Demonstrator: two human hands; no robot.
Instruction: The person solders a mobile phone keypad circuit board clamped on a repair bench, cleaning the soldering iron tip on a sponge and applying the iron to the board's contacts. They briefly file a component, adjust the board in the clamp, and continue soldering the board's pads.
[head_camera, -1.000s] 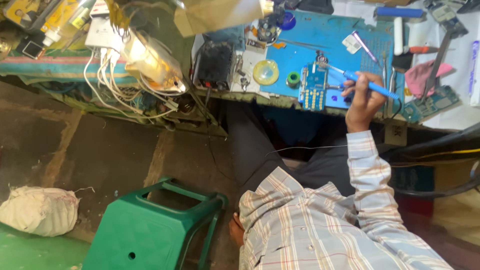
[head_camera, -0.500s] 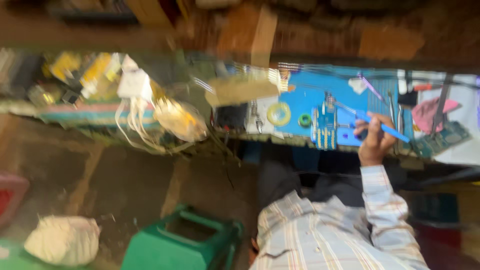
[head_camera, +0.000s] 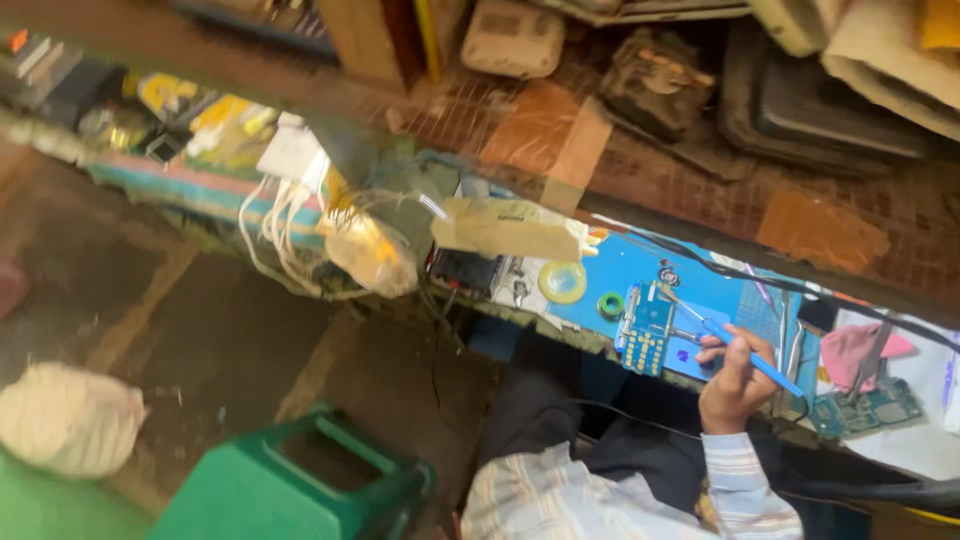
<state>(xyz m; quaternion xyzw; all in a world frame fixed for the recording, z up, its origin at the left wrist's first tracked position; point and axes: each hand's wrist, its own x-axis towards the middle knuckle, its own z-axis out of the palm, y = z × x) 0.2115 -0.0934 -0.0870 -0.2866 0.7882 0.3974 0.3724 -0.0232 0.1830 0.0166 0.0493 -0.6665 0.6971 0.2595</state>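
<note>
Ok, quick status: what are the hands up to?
Right hand grips blue pen-shaped iron, tip at blue circuit board. Left hand not visible. Green tape roll lies clear.

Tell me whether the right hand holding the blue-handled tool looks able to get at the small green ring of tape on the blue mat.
Probably yes: the right hand sits near the green tape ring, with only the blue circuit board between them.

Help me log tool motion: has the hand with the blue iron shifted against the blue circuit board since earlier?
No: the hand and iron stay just right of the board.
</note>
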